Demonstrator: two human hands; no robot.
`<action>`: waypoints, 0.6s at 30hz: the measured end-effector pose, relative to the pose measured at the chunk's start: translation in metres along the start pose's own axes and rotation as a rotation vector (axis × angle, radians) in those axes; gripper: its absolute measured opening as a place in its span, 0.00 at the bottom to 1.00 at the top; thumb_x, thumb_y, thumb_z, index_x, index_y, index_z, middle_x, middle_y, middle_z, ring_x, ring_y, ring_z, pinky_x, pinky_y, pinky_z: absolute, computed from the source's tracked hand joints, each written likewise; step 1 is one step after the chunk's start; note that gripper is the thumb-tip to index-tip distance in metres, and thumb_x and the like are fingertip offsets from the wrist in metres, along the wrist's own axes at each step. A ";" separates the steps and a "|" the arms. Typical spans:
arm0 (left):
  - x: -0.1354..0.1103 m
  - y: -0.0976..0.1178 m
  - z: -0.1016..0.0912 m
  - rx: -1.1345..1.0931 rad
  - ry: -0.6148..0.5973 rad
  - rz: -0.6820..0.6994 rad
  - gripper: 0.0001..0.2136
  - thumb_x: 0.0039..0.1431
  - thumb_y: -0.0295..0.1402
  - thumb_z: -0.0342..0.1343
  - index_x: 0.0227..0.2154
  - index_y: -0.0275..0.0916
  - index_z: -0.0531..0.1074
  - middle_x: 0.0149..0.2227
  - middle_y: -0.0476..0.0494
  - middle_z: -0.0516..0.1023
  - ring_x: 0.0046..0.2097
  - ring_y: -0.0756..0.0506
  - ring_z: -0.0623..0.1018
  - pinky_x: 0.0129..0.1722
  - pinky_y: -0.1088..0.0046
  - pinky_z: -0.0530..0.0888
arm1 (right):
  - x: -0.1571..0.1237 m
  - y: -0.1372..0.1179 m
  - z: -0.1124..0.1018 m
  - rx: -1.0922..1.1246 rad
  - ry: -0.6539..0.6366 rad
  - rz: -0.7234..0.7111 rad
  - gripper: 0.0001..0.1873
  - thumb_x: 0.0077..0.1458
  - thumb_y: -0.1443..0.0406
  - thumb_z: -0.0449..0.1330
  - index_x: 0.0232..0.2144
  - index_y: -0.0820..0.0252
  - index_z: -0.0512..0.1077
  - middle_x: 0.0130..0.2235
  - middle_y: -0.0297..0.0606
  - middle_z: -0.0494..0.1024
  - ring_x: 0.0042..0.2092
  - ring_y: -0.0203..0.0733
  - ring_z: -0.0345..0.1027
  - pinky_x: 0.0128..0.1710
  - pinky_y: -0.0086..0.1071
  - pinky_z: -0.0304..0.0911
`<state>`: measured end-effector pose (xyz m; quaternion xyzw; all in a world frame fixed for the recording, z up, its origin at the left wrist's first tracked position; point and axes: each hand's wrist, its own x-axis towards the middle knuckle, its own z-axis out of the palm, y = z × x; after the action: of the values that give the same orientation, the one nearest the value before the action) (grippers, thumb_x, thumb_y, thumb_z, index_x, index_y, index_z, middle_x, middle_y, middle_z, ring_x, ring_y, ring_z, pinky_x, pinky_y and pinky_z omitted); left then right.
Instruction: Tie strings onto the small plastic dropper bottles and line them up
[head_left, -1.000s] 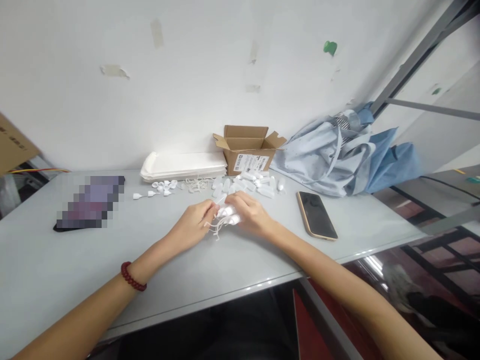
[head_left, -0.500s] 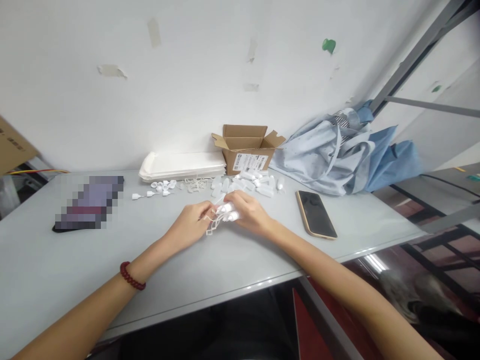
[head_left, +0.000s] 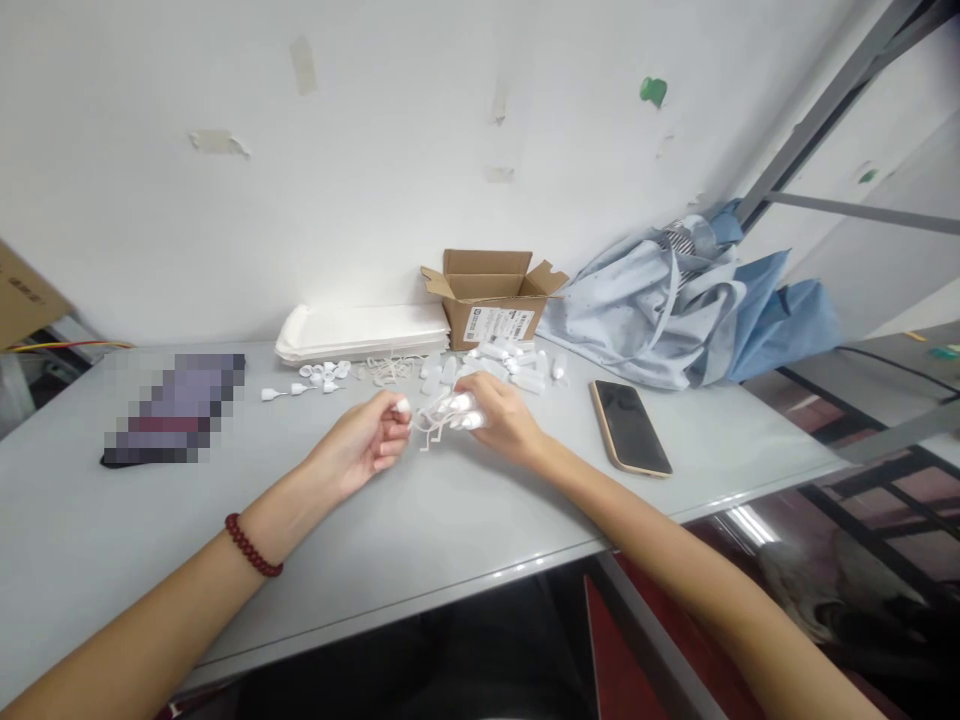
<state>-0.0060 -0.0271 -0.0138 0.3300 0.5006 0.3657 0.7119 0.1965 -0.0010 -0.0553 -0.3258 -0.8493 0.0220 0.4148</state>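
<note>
My left hand (head_left: 366, 445) pinches a small white cap (head_left: 403, 405) between thumb and fingertips, its other fingers loosely curled. To its right, my right hand (head_left: 506, 418) is closed around several small white-tipped bottles (head_left: 466, 414). Thin pale strips (head_left: 431, 428) stick out from that bunch toward my left hand. Just beyond my hands lies a heap of small translucent bottles (head_left: 527, 378). More pale strips (head_left: 391, 369) lie left of the heap, beside a cluster of white caps (head_left: 324, 372). Several white pieces with thin tips (head_left: 271, 394) rest in front of the caps.
An opened cardboard box (head_left: 491, 290) stands against the wall, with a flat white stack (head_left: 364, 335) on its left. Crumpled blue cloth (head_left: 652, 310) lies at the back right. A phone (head_left: 631, 428) is on the right, and a blurred-out dark object (head_left: 176, 408) on the left.
My left hand has drawn away to the left from the bunch, turned palm up, and now shows a white cap at its fingertips. My right hand still grips the bottles.
</note>
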 end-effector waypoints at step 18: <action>-0.005 -0.007 -0.003 1.038 0.041 0.687 0.13 0.56 0.40 0.54 0.40 0.39 0.75 0.26 0.50 0.71 0.26 0.49 0.67 0.27 0.75 0.63 | 0.006 -0.019 -0.008 0.254 -0.355 0.294 0.21 0.41 0.70 0.64 0.41 0.61 0.68 0.32 0.33 0.76 0.31 0.35 0.66 0.31 0.27 0.59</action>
<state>-0.0091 -0.0346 -0.0180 0.7682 0.4918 0.2889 0.2907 0.1899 -0.0145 -0.0401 -0.3820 -0.8428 0.2452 0.2893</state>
